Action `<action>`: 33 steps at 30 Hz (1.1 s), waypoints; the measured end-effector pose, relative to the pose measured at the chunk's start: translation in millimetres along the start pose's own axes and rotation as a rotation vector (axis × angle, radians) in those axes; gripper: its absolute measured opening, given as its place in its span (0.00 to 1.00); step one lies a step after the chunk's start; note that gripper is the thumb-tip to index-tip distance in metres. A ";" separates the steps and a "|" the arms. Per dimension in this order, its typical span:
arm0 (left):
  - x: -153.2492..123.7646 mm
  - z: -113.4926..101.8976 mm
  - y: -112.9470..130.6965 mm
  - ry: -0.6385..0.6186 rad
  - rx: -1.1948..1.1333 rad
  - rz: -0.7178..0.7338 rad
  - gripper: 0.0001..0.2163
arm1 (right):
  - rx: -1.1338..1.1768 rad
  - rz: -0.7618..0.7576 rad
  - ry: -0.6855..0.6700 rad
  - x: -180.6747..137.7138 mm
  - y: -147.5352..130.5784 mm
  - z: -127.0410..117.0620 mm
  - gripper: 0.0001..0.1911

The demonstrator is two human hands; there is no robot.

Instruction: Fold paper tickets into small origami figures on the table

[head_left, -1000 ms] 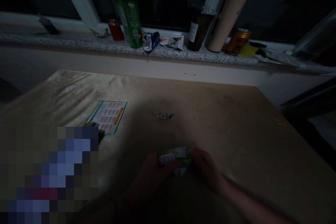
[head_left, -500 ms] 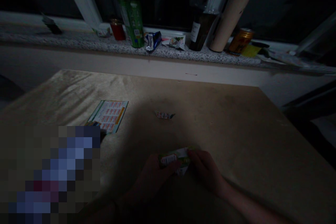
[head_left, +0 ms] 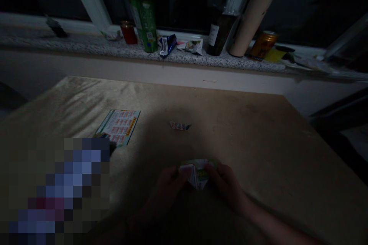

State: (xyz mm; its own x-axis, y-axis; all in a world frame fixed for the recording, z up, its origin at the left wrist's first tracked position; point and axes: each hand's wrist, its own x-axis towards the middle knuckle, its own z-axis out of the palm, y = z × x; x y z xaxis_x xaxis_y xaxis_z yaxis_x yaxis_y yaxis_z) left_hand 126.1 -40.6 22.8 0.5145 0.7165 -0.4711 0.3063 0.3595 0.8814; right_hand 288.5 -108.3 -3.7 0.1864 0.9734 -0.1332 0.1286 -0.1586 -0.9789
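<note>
Simply creased printed paper (head_left: pixel 196 173), triangle-tipped.

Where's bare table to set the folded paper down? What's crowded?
Bare: the table right of the right hand and the small folded piece, out to its edge; also the far strip beyond the printed sheet. Crowded: the windowsill, with green bottle, can, wrappers.

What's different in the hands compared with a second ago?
The folded paper has been turned up from a flat strip into a downward-pointing wedge; left hand and right hand still pinch it. The leaflet and small folded piece lie unmoved.
</note>
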 end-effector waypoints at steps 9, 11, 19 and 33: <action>-3.9 1.6 5.3 0.020 0.065 0.057 0.21 | 0.090 0.035 -0.017 -0.4 7.2 -2.2 0.24; -4.5 1.8 5.5 0.026 0.087 0.070 0.21 | 0.115 0.031 -0.042 -1.1 5.7 -1.4 0.23; -7.4 1.2 3.5 0.100 0.130 0.024 0.19 | 0.079 0.045 -0.051 -1.0 1.3 -0.3 0.25; -3.7 -1.9 -5.8 0.071 0.241 0.161 0.20 | 0.129 0.010 -0.202 -2.5 -4.1 1.4 0.17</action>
State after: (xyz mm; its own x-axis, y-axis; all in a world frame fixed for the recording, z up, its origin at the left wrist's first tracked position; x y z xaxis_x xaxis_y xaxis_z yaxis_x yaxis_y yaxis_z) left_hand 120.8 -44.2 19.6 0.5173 0.7957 -0.3152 0.4109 0.0921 0.9070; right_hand 286.2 -109.8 0.4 -0.0133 0.9873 -0.1584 0.0001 -0.1584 -0.9874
